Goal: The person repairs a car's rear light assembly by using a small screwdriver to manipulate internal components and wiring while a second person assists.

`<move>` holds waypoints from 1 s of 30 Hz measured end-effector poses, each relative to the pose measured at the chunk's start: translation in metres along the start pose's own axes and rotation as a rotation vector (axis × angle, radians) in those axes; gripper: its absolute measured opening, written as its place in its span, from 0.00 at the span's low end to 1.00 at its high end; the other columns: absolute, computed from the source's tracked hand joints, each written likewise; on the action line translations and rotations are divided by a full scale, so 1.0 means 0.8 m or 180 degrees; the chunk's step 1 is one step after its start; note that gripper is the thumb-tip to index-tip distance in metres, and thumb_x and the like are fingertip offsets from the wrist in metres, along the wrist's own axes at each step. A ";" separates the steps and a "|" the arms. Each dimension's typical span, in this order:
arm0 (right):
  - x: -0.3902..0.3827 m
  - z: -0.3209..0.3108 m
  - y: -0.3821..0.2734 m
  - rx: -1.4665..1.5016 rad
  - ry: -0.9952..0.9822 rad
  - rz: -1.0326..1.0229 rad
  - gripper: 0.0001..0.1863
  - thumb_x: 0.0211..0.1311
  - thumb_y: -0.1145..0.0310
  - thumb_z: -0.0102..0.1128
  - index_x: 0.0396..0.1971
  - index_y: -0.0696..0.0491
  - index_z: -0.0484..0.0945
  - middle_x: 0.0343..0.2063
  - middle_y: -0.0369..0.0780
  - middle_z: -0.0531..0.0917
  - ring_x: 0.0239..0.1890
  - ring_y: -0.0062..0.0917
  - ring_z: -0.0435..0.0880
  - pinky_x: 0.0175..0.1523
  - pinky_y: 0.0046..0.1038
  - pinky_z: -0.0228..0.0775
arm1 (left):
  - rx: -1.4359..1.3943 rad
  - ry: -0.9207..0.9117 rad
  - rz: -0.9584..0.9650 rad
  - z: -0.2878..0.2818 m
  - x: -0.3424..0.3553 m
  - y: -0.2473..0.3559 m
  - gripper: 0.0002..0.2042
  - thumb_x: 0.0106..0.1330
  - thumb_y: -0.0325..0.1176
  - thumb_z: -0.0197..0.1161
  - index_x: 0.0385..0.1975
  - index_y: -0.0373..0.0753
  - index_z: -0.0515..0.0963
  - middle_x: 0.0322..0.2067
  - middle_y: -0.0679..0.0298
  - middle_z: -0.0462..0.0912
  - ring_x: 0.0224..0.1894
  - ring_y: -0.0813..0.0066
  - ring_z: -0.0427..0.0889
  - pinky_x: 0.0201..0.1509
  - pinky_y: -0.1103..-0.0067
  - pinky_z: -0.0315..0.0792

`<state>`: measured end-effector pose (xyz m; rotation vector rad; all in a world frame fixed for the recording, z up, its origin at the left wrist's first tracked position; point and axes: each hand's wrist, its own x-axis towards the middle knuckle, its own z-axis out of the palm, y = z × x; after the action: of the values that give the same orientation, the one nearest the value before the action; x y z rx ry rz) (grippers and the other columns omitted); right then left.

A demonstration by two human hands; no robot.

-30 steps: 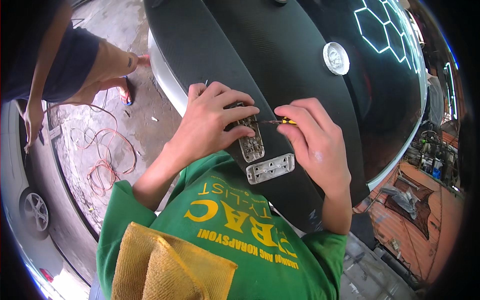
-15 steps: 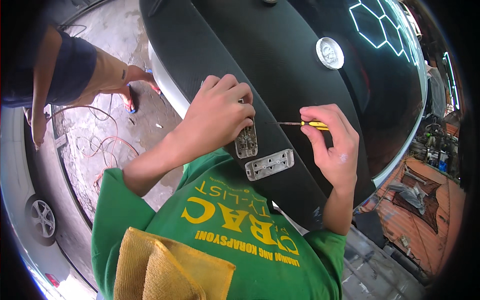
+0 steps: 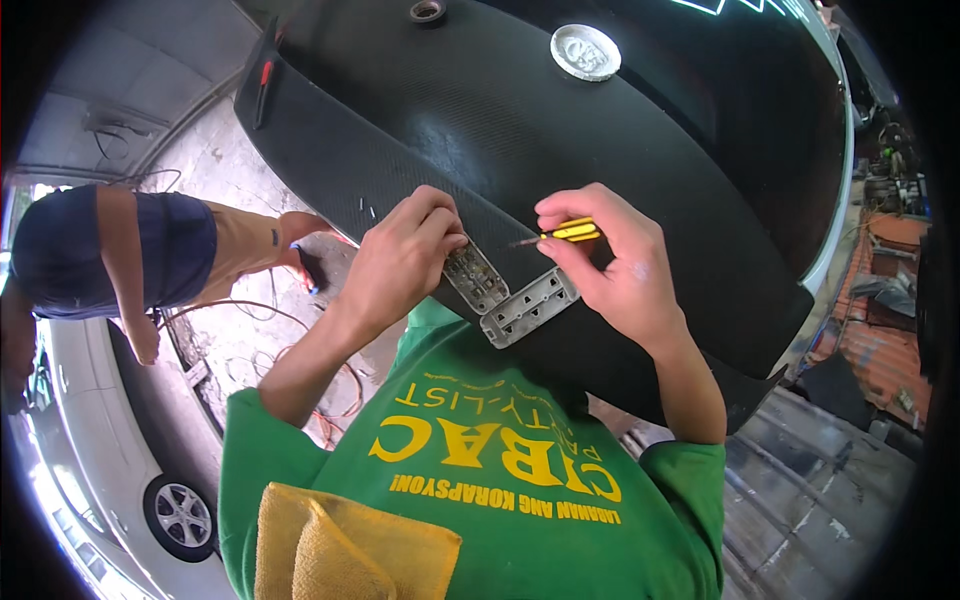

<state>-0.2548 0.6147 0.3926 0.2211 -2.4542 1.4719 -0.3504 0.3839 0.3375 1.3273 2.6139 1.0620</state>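
Observation:
My left hand (image 3: 400, 262) has its fingers closed around the far end of a narrow grey housing (image 3: 478, 282), whose open side shows cavities and small parts. In my right hand (image 3: 622, 265) a small screwdriver (image 3: 574, 230) with a yellow and black handle is pinched between thumb and fingers. Its thin shaft points left toward the housing, apart from it. A second grey piece (image 3: 532, 310), long and with several triangular openings, lies close against the housing's near end. Both pieces rest on a black textured car panel (image 3: 470, 130).
Two tiny shiny pieces (image 3: 367, 210) lie beyond my left hand. Farther off are a red and black cutter (image 3: 264, 95), a tape roll (image 3: 427, 11) and a round silvery emblem (image 3: 586, 52). Another person (image 3: 150, 250) stands at left near a white car (image 3: 90, 430). A yellow cloth (image 3: 350, 545) hangs on my shirt.
The whole view has shifted, bringing the cutter and tiny pieces into sight. My right hand with the screwdriver has come nearer to my left hand, which keeps hold of the housing.

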 end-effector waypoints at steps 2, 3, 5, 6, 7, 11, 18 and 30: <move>0.001 0.010 0.008 0.0113 0.0037 -0.0009 0.15 0.60 0.85 0.66 0.45 0.56 0.81 0.37 0.39 0.84 0.38 0.24 0.87 0.38 0.22 0.79 | -0.0179 0.0037 -0.0177 -0.004 -0.003 0.000 0.05 0.61 0.21 0.68 0.36 0.33 0.84 0.42 0.60 0.81 0.42 0.63 0.85 0.44 0.72 0.79; 0.003 0.015 0.010 0.0148 0.0052 -0.0020 0.14 0.60 0.86 0.66 0.45 0.57 0.81 0.37 0.39 0.84 0.38 0.25 0.87 0.38 0.23 0.78 | -0.0313 0.0060 -0.0263 -0.008 -0.004 -0.002 0.06 0.61 0.21 0.68 0.37 0.34 0.85 0.43 0.61 0.81 0.42 0.64 0.85 0.44 0.73 0.79; 0.007 0.017 0.012 0.0200 0.0031 -0.0032 0.14 0.60 0.86 0.65 0.45 0.57 0.80 0.37 0.39 0.84 0.38 0.25 0.87 0.38 0.24 0.78 | -0.0457 0.0199 -0.0416 -0.013 -0.004 -0.008 0.09 0.61 0.20 0.67 0.40 0.35 0.87 0.44 0.62 0.82 0.43 0.66 0.85 0.44 0.74 0.79; 0.009 0.017 0.013 0.0239 0.0030 -0.0021 0.14 0.60 0.86 0.65 0.45 0.57 0.80 0.37 0.40 0.84 0.37 0.25 0.87 0.38 0.24 0.77 | -0.0448 0.0276 -0.0469 -0.019 -0.003 -0.014 0.10 0.61 0.19 0.67 0.41 0.36 0.88 0.44 0.62 0.82 0.43 0.66 0.84 0.44 0.74 0.79; 0.010 0.017 0.013 0.0271 0.0000 -0.0004 0.14 0.60 0.86 0.65 0.45 0.57 0.80 0.37 0.40 0.84 0.37 0.26 0.86 0.37 0.24 0.77 | -0.0455 0.0367 -0.0541 -0.023 -0.004 -0.019 0.12 0.60 0.18 0.67 0.42 0.37 0.88 0.45 0.63 0.82 0.43 0.67 0.84 0.45 0.74 0.78; 0.024 0.014 0.012 0.0015 -0.0152 -0.0150 0.11 0.60 0.85 0.66 0.41 0.57 0.81 0.35 0.40 0.83 0.36 0.27 0.87 0.37 0.24 0.77 | -0.0488 0.0091 -0.0791 -0.042 -0.009 -0.019 0.16 0.57 0.19 0.70 0.45 0.41 0.89 0.49 0.64 0.83 0.50 0.66 0.81 0.53 0.72 0.76; 0.047 0.029 -0.003 -0.0409 -0.0456 -0.0413 0.09 0.54 0.84 0.69 0.33 0.57 0.81 0.34 0.40 0.84 0.34 0.32 0.86 0.36 0.29 0.80 | -0.0902 -0.0390 -0.0422 -0.030 -0.019 -0.029 0.24 0.48 0.32 0.79 0.50 0.49 0.88 0.55 0.67 0.82 0.55 0.65 0.76 0.59 0.70 0.73; 0.057 0.040 -0.020 -0.0940 -0.0649 -0.0427 0.11 0.47 0.87 0.70 0.31 0.57 0.81 0.34 0.39 0.84 0.34 0.33 0.86 0.37 0.31 0.80 | -0.0508 -0.0192 0.0099 -0.019 -0.014 -0.044 0.18 0.51 0.48 0.75 0.43 0.53 0.89 0.48 0.73 0.82 0.45 0.67 0.78 0.50 0.70 0.76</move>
<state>-0.2992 0.5791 0.4056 0.4843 -2.7170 1.0623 -0.3729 0.3529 0.3253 1.3465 2.4165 1.1869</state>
